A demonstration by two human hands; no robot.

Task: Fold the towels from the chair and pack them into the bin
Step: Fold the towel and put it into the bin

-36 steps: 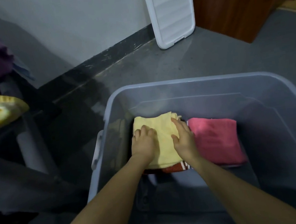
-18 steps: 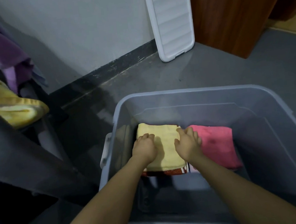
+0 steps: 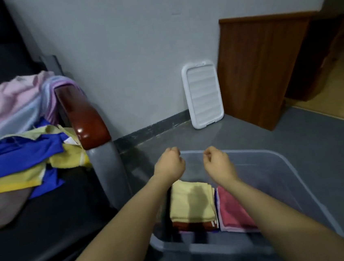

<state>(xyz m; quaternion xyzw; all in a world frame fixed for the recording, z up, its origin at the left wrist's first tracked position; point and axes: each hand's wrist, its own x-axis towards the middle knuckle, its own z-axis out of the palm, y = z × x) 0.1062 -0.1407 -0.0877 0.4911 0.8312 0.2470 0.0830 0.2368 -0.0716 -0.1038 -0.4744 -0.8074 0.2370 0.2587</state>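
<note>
A folded yellow towel (image 3: 192,202) lies in the grey plastic bin (image 3: 293,166) on top of a red-brown striped towel, with a folded pink towel (image 3: 232,211) right beside it. My left hand (image 3: 169,164) and my right hand (image 3: 218,163) hover above the bin's far rim, fingers loosely curled, holding nothing. On the black chair (image 3: 48,217) at the left lies a heap of unfolded towels: a blue one (image 3: 16,155), a pale pink one (image 3: 11,102) and a yellow one (image 3: 13,181).
The chair's brown wooden armrest (image 3: 82,116) and grey leg stand between the heap and the bin. A white bin lid (image 3: 203,94) leans on the wall behind. A wooden cabinet (image 3: 260,68) stands at the right on the grey floor.
Both hands have let go of the yellow towel and lifted out of the bin. The view has swung up and left, bringing the chair's towel heap into sight.
</note>
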